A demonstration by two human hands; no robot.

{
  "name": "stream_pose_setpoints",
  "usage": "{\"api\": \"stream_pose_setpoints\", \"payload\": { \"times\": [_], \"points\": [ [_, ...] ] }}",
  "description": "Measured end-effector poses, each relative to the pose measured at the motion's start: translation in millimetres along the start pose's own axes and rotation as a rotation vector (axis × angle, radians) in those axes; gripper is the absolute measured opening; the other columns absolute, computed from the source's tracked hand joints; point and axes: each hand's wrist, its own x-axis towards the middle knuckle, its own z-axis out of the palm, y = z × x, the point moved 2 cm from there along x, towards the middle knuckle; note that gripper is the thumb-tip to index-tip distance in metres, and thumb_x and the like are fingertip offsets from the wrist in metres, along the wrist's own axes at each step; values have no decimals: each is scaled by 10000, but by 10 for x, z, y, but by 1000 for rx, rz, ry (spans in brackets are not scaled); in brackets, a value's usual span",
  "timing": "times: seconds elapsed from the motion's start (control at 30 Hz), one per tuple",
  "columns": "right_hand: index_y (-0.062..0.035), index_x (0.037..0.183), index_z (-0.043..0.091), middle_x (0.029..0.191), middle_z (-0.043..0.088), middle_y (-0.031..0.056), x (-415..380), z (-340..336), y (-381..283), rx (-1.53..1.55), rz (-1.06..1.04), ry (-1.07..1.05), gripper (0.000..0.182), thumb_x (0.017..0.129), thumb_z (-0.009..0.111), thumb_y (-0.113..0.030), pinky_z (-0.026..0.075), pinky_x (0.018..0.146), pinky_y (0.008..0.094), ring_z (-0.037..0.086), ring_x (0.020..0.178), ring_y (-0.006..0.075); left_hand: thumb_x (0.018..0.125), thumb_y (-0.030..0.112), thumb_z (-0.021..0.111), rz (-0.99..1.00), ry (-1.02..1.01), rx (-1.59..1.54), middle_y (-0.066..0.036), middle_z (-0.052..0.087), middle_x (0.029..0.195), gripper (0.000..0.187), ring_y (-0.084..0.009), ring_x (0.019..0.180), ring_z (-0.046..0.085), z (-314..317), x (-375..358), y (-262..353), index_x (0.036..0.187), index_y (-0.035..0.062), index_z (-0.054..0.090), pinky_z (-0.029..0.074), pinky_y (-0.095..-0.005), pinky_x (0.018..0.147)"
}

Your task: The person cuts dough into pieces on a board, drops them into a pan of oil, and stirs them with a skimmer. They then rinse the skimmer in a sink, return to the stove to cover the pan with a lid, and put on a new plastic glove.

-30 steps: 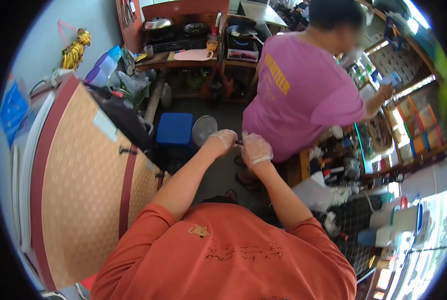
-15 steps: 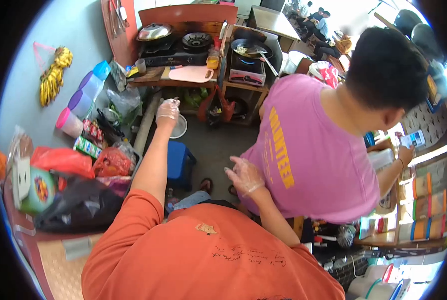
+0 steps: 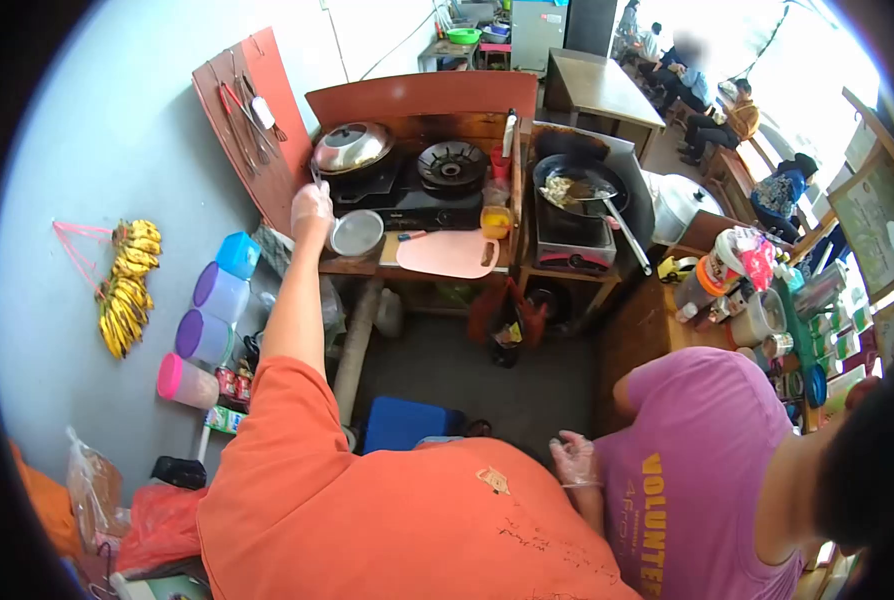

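My left hand (image 3: 312,207), in a clear plastic glove, reaches to the stove counter's left end. Its fingers are closed at the side of a round white bowl (image 3: 357,232), though the exact grip is hidden. Just beyond it stands a wok with a domed metal lid (image 3: 353,147). My right hand (image 3: 575,460), gloved too, hangs low beside a person's pink shirt (image 3: 697,470), fingers loosely apart with nothing in them. To the right of the bowl lies a pink cutting board (image 3: 435,254).
A pan of food (image 3: 579,186) with a spatula sits on the right stove (image 3: 573,245). A blue stool (image 3: 407,425) stands low in front of me. Bananas (image 3: 129,288) hang on the left wall. The person in pink stands close on my right, by a counter of jars (image 3: 762,315).
My left hand and the white bowl have moved up from above the floor to the counter. My right hand has dropped lower and to the right. The view has shifted; the person is lower right.
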Motion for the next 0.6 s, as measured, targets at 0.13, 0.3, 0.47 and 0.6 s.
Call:
{"api": "stream_pose_setpoints", "payload": {
  "times": [0.13, 0.3, 0.47, 0.6],
  "points": [
    [8, 1045, 681, 670, 616, 26, 212, -28, -187, -31, 102, -15, 304, 822, 758, -183, 481, 587, 287, 575, 611, 104, 976, 364, 473, -37, -47, 3, -313, 639, 862, 472, -472, 882, 635, -95, 809, -263, 806, -23, 683, 492, -544, 787],
    [-37, 978, 727, 772, 692, 132, 562, 54, -341, -336, 96, 8, 336, 766, 773, -294, 541, 673, 377, 670, 698, 243, 976, 320, 524, -179, -67, -347, -181, 646, 701, 409, -327, 633, 637, -24, 1714, -680, 733, 15, 649, 477, -449, 606],
    [-49, 1026, 727, 979, 719, 171, 1136, 325, -559, -523, 295, -136, 385, 813, 697, -369, 519, 874, 446, 678, 961, 335, 990, 279, 549, -369, -68, -745, -34, 534, 578, 299, -151, 438, 504, 302, 2946, -1031, 769, 80, 585, 342, -307, 378],
    [-55, 1065, 727, 1044, 712, 168, 1798, 642, -423, -585, 513, -204, 402, 815, 694, -368, 516, 918, 428, 671, 1020, 326, 1020, 318, 506, -561, -139, -582, -11, 554, 576, 277, -115, 394, 478, 763, 4062, -1652, 849, 117, 589, 308, -273, 335]
  ]
}}
